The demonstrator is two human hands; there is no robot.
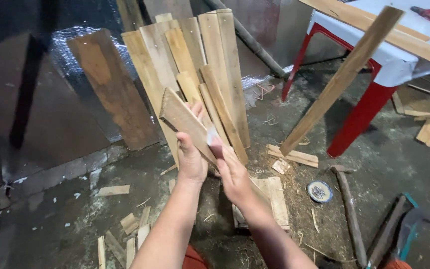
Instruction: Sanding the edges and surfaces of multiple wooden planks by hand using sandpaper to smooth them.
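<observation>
Two hands on one plank (187,122), frame centre: left hand (191,160) wrapped round its edge, right hand (232,177) gripping lower. Risk: splinters, or it slips and knocks the leaning boards (210,65) behind; rough edge, prob.
</observation>
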